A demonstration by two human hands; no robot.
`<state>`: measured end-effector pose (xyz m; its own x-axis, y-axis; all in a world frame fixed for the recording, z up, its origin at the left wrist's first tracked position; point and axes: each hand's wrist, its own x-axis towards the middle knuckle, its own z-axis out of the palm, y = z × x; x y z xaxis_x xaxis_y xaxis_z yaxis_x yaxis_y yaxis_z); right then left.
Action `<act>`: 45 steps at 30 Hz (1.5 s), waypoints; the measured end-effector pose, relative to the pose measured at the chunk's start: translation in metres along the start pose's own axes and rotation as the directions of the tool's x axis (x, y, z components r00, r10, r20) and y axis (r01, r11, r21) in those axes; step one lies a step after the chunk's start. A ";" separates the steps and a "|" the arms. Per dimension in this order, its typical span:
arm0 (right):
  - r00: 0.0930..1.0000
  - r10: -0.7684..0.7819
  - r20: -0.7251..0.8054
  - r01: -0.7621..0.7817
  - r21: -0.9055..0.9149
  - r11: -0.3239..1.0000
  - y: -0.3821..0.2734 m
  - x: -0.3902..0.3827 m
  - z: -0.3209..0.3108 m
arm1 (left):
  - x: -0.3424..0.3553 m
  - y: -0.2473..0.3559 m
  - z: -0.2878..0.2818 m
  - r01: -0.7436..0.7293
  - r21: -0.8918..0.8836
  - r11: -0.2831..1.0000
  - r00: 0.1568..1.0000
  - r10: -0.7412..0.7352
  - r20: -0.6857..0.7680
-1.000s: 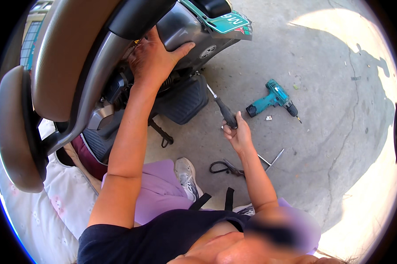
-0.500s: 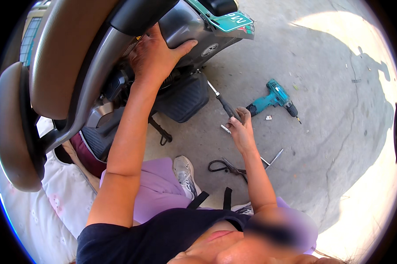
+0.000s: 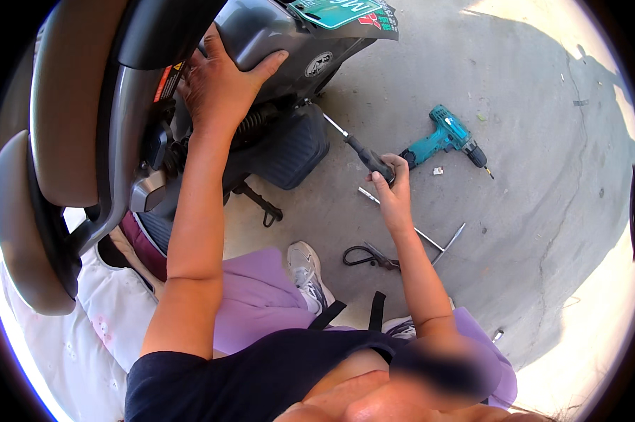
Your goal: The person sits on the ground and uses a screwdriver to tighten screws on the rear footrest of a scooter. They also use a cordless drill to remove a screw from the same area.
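1 screwdriver | dark handle, metal shaft | slanted, tip near grey scooter bodywork

Top: my plain, very dark navy shirt
Sleeve: my left sleeve is short, ending above the elbow
Neckline: a scooped dark edge
Legs: my lilac cloth, softly creased
Straps: two flat black straps showing past my shirt front
Shoes: my pale sneaker has grey panels; its mate is mostly hidden
Hands: my left hand and right hand are bare
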<state>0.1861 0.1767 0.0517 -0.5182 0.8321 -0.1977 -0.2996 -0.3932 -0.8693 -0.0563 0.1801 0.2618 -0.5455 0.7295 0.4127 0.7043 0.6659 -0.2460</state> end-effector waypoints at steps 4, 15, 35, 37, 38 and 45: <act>0.951 0.298 0.077 -0.302 0.050 0.952 0.000 -0.006 -0.007 | 0.001 0.004 -0.001 0.001 0.102 0.995 1.000 -0.001 -0.003; 0.999 0.035 -0.018 -0.035 -0.003 0.999 0.006 0.006 0.002 | 0.009 0.001 -0.008 -0.015 0.034 0.999 1.000 0.014 0.027; 0.961 0.255 -0.102 -0.194 0.404 0.894 0.013 0.011 -0.005 | -0.071 0.019 0.032 0.474 -0.702 0.531 0.648 0.329 0.686; 0.954 0.257 -0.153 -0.148 0.503 0.851 0.016 0.013 0.003 | -0.074 0.012 0.037 0.506 -0.709 0.491 0.640 0.337 0.690; 0.950 0.259 -0.176 -0.123 0.551 0.825 0.017 0.015 0.007 | -0.076 0.011 0.037 0.480 -0.717 0.506 0.639 0.358 0.681; 0.941 0.043 -0.337 0.152 0.529 0.835 0.039 0.002 0.025 | -0.080 0.007 0.041 0.375 -0.749 0.547 0.633 0.438 0.638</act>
<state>0.1532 0.1537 0.0287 -0.2302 0.8977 -0.3756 -0.7524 -0.4090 -0.5163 -0.0265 0.1332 0.1911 -0.3265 0.8537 -0.4056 0.5206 0.5206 0.6767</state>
